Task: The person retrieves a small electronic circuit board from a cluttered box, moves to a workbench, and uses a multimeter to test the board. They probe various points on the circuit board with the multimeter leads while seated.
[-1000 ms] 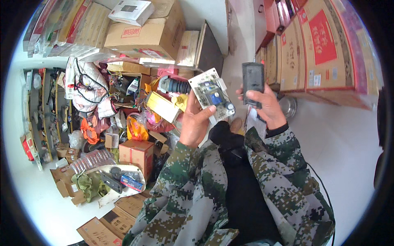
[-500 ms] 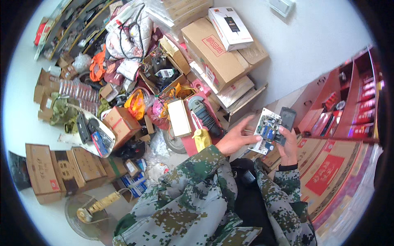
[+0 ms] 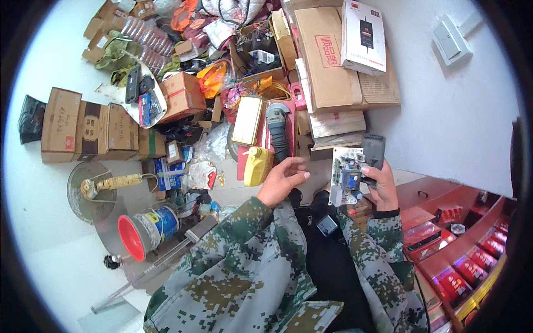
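The right hand [image 3: 382, 186] gripped a circuit board [image 3: 345, 175] and a dark phone [image 3: 373, 151], while the left hand [image 3: 282, 180] hung open near a yellow jug [image 3: 257, 165].

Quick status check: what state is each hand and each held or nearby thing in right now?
Right hand: closed, holding the circuit board and black casing.
Circuit board: held upright, component side showing.
Black casing: held behind the board.
Left hand: open, empty.
Yellow bottle: capped, on the floor.
Angle grinder: lying flat.
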{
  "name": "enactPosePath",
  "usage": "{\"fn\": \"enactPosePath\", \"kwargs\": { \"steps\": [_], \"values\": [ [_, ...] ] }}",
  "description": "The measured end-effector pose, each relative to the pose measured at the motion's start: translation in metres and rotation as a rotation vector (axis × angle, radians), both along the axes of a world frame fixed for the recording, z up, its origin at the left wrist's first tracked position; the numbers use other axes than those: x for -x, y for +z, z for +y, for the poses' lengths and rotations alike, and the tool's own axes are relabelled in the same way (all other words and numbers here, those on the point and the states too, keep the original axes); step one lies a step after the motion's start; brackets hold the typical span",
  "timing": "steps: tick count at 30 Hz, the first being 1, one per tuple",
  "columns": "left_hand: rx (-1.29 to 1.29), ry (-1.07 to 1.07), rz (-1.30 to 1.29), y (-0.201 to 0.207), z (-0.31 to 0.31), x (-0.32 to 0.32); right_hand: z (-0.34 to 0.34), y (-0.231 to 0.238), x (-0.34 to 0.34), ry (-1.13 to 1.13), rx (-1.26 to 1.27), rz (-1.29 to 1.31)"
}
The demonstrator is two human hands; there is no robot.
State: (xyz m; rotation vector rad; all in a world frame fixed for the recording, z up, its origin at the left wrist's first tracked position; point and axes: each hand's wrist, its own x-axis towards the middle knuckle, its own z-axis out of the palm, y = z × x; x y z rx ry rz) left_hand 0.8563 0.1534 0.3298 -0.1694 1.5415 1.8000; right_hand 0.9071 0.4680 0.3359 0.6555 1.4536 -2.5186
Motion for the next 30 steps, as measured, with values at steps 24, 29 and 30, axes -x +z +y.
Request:
{"fn": "enactPosePath", "kwargs": {
  "steps": [24,29,30],
  "values": [
    [0.627,0.319,0.470,-0.054,-0.159,0.173,0.042,0.019,0.020,0.231,-0.221,-0.061],
    [1.018,-0.158,0.431,-0.211,-0.169,0.254,0.019,0.029,0.025,0.209,-0.335,-0.109],
    [1.103,-0.332,0.357,-0.231,-0.158,0.257,0.015,0.030,0.025,0.187,-0.421,-0.137]
  ]
}}
